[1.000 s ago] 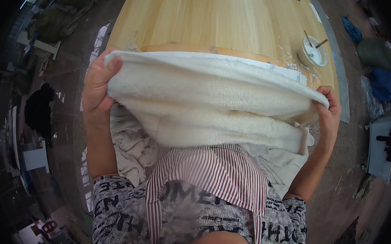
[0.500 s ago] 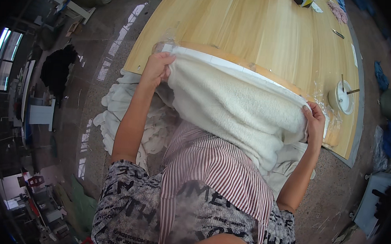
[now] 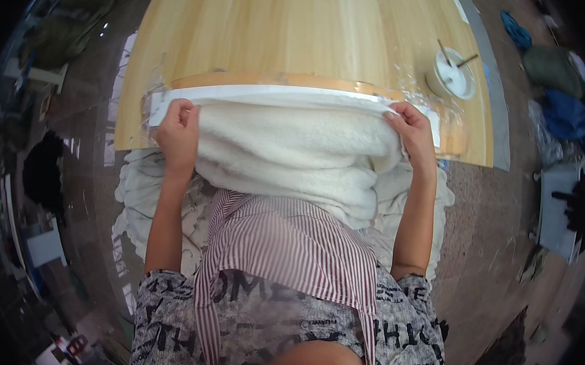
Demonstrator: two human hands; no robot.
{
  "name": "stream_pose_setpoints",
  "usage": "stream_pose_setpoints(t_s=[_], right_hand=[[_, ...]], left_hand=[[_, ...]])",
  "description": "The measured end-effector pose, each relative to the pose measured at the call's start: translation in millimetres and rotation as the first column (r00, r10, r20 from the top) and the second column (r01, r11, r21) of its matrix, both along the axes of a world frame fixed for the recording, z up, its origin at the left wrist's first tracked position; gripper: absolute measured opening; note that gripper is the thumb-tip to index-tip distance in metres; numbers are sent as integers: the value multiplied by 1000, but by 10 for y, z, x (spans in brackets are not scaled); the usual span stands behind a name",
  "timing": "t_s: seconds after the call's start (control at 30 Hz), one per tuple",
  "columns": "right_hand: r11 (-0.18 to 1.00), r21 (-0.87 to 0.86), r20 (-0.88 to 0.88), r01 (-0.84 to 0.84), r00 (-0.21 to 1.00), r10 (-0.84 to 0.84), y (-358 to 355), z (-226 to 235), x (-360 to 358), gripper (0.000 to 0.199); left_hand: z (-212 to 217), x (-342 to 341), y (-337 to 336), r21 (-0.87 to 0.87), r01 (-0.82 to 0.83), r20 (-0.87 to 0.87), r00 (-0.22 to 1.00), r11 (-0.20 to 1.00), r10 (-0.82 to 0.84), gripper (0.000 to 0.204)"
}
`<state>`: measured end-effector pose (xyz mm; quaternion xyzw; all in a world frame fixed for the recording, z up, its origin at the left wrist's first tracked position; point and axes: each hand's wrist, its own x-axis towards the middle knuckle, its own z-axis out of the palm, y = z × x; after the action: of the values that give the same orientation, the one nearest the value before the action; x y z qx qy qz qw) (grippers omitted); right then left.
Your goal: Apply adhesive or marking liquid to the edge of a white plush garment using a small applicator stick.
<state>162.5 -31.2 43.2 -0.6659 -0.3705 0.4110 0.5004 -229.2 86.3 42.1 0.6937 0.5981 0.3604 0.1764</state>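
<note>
A cream, fuzzy knitted fabric piece [image 3: 288, 148] hangs in folds between my hands at the table's near edge. My left hand [image 3: 178, 134] pinches its upper left corner. At the upper right corner my right hand [image 3: 413, 135] grips the same fabric between thumb and fingers. The fabric's top edge runs along a white strip [image 3: 278, 95], which lies on an orange-brown band [image 3: 272, 81] taped to the tabletop. Whether the edge rests on the strip or sits just above it, I cannot tell. The lower part of the fabric drops in front of my striped apron [image 3: 288, 250].
A pale wood-grain table [image 3: 276, 32] stretches ahead. On its right stands a white tub [image 3: 451, 75] with white contents and two sticks. More cream fabric [image 3: 139, 192] is heaped below the table edge. A grey cart [image 3: 562, 208] stands on the floor at right, a black heap [image 3: 45, 172] at left.
My view has turned, so the table edge and strip now run level. Both hands keep hold of the fabric, and its top edge has come up straighter along the strip.
</note>
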Motion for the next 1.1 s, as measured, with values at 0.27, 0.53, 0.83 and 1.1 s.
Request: stream_pose_setpoints(t_s=[0.27, 0.53, 0.83, 1.1], right_hand=[[979, 94, -109, -182, 975, 192, -463, 144, -118, 20], [958, 113, -3, -264, 964, 266, -533, 146, -171, 29], [977, 132, 96, -167, 983, 155, -507, 31, -294, 23], [982, 173, 150, -71, 988, 45, -419, -54, -526, 16]], left_hand=[[-88, 1721, -664, -286, 940, 907, 203, 185, 368, 38], [-71, 1775, -824, -267, 961, 817, 181, 80, 547, 40], [38, 1779, -909, -378, 921, 912, 354, 93, 209, 32], [165, 1859, -1110, -509, 729, 797, 599, 457, -68, 17]])
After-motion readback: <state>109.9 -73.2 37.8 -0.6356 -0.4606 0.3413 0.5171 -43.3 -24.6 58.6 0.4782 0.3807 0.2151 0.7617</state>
